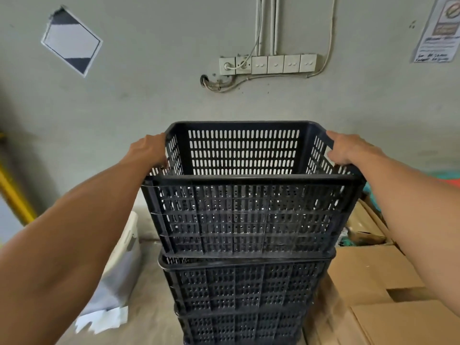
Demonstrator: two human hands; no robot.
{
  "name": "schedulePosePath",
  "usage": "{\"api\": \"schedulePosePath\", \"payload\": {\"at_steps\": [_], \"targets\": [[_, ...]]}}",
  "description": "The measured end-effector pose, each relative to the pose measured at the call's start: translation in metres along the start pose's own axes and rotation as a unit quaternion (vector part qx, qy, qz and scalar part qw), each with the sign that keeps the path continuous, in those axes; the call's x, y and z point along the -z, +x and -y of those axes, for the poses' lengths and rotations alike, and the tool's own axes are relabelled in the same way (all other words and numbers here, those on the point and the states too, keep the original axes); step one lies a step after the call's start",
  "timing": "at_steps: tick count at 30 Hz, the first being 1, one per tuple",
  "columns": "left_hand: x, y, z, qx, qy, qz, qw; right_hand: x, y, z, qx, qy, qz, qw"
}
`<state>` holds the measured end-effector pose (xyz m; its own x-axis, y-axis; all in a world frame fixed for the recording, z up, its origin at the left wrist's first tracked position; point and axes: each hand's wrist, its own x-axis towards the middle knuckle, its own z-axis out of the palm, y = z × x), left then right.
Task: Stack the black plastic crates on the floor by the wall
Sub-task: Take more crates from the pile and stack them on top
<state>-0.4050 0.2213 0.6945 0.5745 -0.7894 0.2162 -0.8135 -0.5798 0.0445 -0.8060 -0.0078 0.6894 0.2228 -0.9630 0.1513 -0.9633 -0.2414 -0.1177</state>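
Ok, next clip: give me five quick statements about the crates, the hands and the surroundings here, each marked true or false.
1. Both hands hold the top crate by its side rims. True: left hand, right hand.
2. The top crate is full of boxes. False: it is empty.
3. It sits above at least two more black crates. True.
4. Cardboard boxes lie left of the stack. False: they lie on its right; a white container is on the left.
5. A row of wall sockets and switches is above the crates. True.
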Motion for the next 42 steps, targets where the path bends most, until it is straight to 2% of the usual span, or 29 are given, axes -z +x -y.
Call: {"api": "schedulePosePath", "payload": {"at_steps": [7,18,29,42], "targets": [[0.001,-0.012,-0.001,0.03,0.01,0.028,0.999,-0.001,0.017,0.001,0.034,-0.007,0.038,0.999],[0.0,-0.023,-0.009,0.053,0.009,0.002,0.999,0.005,0.021,-0.003,0.037,-0.005,0.079,0.996],[-0.005,-0.021,-0.011,0.074,0.028,0.001,0.997,0.001,0.014,-0.004,0.048,-0.015,0.064,0.997],[-0.006,-0.014,-0.003,0.084,0.018,0.013,0.996,0.004,0.003,0.001,0.036,0.037,0.062,0.997]]}}
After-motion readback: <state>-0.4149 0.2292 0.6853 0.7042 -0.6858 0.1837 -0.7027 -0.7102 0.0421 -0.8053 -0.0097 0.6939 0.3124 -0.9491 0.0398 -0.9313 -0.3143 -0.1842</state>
